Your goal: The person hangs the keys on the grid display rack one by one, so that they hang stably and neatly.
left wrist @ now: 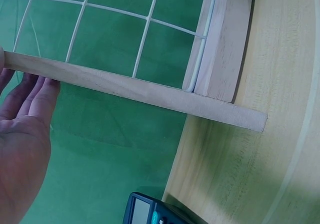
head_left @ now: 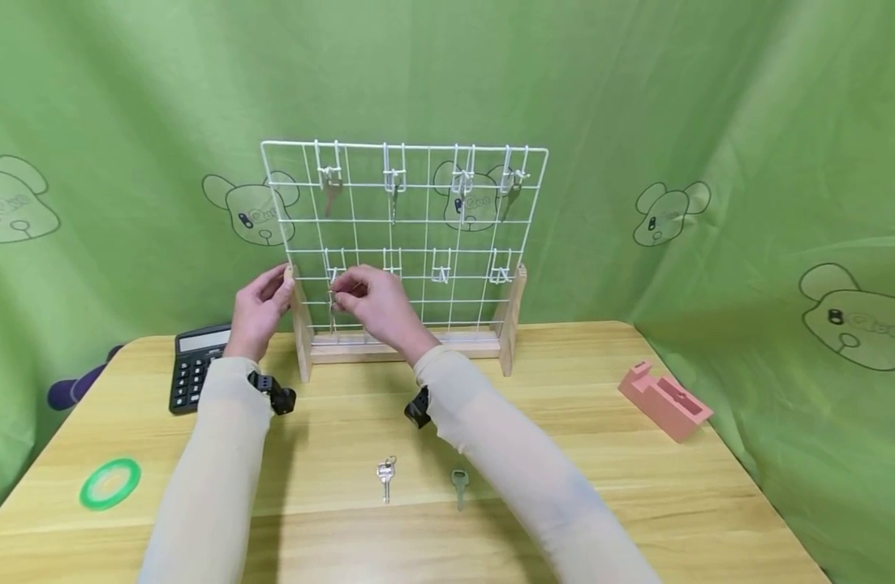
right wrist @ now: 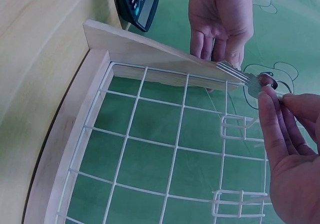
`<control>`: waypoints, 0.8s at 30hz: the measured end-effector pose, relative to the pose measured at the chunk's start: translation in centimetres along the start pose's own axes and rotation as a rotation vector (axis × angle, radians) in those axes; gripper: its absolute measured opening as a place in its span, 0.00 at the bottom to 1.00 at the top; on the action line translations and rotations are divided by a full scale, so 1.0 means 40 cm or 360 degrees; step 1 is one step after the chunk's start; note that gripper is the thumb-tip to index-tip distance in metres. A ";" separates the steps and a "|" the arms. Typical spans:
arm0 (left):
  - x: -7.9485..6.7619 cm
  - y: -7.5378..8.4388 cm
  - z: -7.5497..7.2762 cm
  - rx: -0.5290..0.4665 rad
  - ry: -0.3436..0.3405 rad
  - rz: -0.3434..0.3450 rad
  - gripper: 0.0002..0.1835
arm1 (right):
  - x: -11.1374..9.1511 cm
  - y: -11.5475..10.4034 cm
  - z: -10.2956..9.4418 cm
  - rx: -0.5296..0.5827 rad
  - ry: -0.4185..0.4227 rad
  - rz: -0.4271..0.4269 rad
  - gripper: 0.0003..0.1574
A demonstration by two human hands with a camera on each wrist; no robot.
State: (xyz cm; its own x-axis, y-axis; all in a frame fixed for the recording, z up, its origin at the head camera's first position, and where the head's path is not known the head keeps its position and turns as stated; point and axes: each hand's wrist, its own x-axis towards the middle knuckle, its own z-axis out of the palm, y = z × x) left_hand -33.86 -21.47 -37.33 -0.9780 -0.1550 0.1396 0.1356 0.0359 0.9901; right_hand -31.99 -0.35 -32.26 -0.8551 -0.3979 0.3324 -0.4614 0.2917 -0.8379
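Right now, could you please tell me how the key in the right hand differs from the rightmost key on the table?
The held key is pinched in the right hand at the rack, while the table key lies flat on the table. The held key shows a ring; the table key shows none. Both have a wide head and a narrow blade.

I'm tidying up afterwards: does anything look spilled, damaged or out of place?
Nothing looks spilled or damaged. Slightly odd: the pink tape dispenser sits at a slant near the right side of the table, not squared to its edge.
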 end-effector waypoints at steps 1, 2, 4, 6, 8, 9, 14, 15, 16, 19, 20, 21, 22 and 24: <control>-0.001 0.000 0.000 -0.0001 0.0000 -0.0001 0.28 | 0.002 0.000 0.000 -0.0011 0.0005 0.0004 0.09; -0.001 -0.001 0.000 0.0004 -0.0001 -0.0003 0.28 | 0.005 0.000 0.000 -0.0021 0.0011 0.0005 0.09; -0.001 -0.003 0.000 0.0001 0.0000 -0.0003 0.28 | 0.010 0.001 0.000 -0.0045 0.0029 0.0004 0.09; -0.001 -0.004 0.000 0.0002 0.0000 0.0001 0.27 | 0.014 0.001 0.000 -0.0069 0.0054 0.0003 0.09; 0.000 -0.005 0.000 0.0006 0.0002 0.0005 0.27 | 0.019 0.003 0.002 -0.0088 0.0078 -0.0003 0.09; 0.001 -0.006 0.000 0.0003 0.0004 0.0008 0.27 | 0.021 0.004 0.002 -0.0094 0.0090 -0.0001 0.09; 0.003 -0.007 -0.001 -0.0004 0.0003 0.0011 0.27 | 0.031 0.009 0.008 -0.0076 0.0133 0.0006 0.09; 0.003 -0.007 -0.001 -0.0004 0.0002 0.0009 0.27 | 0.033 0.010 0.009 -0.0083 0.0136 0.0012 0.08; 0.003 -0.007 -0.001 -0.0002 0.0000 0.0007 0.27 | 0.035 0.011 0.010 -0.0093 0.0137 0.0018 0.08; 0.003 -0.007 -0.001 -0.0004 0.0000 0.0000 0.27 | 0.038 0.013 0.012 -0.0138 0.0133 0.0048 0.08; 0.004 -0.007 0.000 -0.0005 0.0000 -0.0002 0.27 | 0.038 0.015 0.013 -0.0157 0.0133 0.0053 0.08; 0.004 -0.007 0.000 -0.0008 0.0001 -0.0003 0.27 | 0.038 0.016 0.013 -0.0180 0.0133 0.0053 0.08; 0.004 -0.007 0.000 -0.0011 0.0000 -0.0002 0.27 | 0.039 0.017 0.014 -0.0193 0.0133 0.0056 0.08; 0.005 -0.007 0.001 -0.0015 -0.0003 0.0003 0.27 | 0.039 0.020 0.014 -0.0218 0.0141 0.0048 0.08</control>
State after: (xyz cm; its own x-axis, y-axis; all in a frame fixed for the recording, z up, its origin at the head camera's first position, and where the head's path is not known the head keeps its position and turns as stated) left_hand -34.08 -21.46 -37.58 -0.9780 -0.1531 0.1417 0.1391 0.0272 0.9899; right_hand -33.55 -1.24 -32.67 -0.8837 -0.3106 0.3502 -0.4582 0.4204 -0.7832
